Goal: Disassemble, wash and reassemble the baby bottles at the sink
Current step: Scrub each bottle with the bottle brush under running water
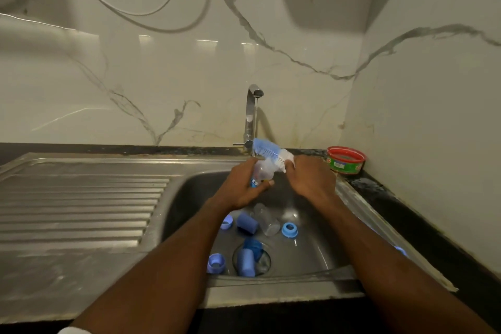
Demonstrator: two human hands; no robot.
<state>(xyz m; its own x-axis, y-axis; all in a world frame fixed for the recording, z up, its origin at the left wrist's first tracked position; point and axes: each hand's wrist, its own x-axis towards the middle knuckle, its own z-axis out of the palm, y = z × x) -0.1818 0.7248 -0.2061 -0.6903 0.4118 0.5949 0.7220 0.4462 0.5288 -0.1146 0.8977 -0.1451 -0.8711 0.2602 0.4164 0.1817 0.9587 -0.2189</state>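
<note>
Just above the middle of the frame, under the tap (253,114), the left hand (244,187) has its grip wrapped round a clear baby bottle (260,175) with a blue label, held over the sink basin (189,198). The right hand (309,179) is clenched on the handle of a blue-and-white bottle brush (271,150), whose bristles stick out toward the tap, outside the bottle. The bottle looks like light, stiff plastic; wet and possibly soapy, it is likely slippery, so a full wrap round its body seems the safer hold rather than a fingertip pinch. Lower in the basin lie the loose parts: another clear bottle (267,221), two blue caps (247,224) (246,262), and blue collar rings (289,230) (216,263). These are small and light and could slide toward the drain. A red-rimmed tub (345,160) stands on the dark worktop (406,211) at the right.
</note>
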